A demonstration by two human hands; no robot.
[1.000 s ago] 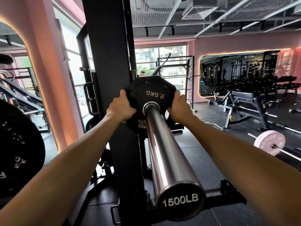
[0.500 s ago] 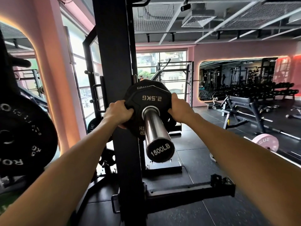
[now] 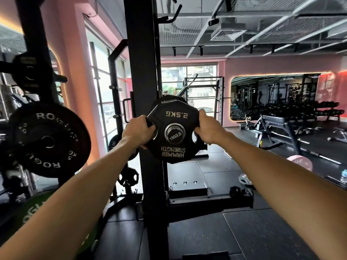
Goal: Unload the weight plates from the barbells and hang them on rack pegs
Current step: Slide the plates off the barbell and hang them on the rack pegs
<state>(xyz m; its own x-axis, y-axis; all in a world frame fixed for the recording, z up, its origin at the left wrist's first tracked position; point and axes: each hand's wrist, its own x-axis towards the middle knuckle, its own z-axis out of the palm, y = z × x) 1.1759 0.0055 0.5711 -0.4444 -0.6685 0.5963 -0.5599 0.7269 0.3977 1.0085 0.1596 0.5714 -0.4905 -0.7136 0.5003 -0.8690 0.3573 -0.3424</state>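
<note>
Head view: the black rack upright (image 3: 142, 76) runs top to bottom through the middle of the gym, its base frame (image 3: 206, 200) resting on the dark rubber floor (image 3: 244, 231). To the left a large black Rogue plate (image 3: 49, 139) hangs on a storage peg of another rack post (image 3: 35, 44), with a green plate (image 3: 35, 207) partly visible below it. On the right stand a weight bench (image 3: 277, 124) and, behind it, a wall mirror (image 3: 276, 94); a pink plate (image 3: 300, 162) lies low near the right forearm. Just right of the upright, at centre, the 2.5 kg Hammer Strength plate (image 3: 173, 128) sits on the barbell sleeve (image 3: 175, 133), close to its capped end marked 1500LB, its lettering upside down. A second Hammer Strength plate (image 3: 169, 100) shows directly behind it, only its upper edge visible. Both bare arms stretch forward. The left hand (image 3: 138, 131) is closed on the plate's left edge, fingers hooked into the grip hole there. The right hand (image 3: 208, 128) clasps the right edge, fingers wrapped over the rim and thumb at the grip hole
</note>
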